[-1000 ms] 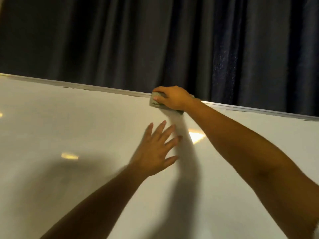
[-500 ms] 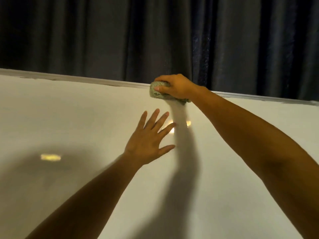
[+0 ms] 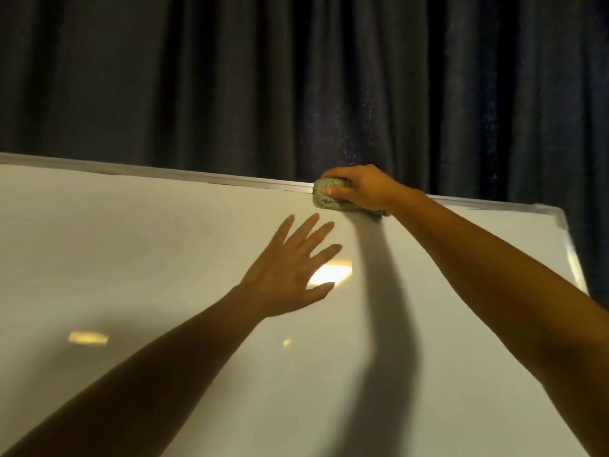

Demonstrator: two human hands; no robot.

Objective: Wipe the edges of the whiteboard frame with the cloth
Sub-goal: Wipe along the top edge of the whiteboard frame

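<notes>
Gripping the cloth, right hand presses it on the whiteboard frame top edge. Left hand lies below it, fingers spread flat against the board, holding nothing.

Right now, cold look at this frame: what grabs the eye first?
The right hand gripping a bunched greenish cloth against the top edge of the whiteboard frame, right of centre. Below it, the left hand lies spread with straight fingers over the white board face, beside a bright light reflection and the right arm's long shadow. Dark pleated curtains fill the upper half.
</notes>
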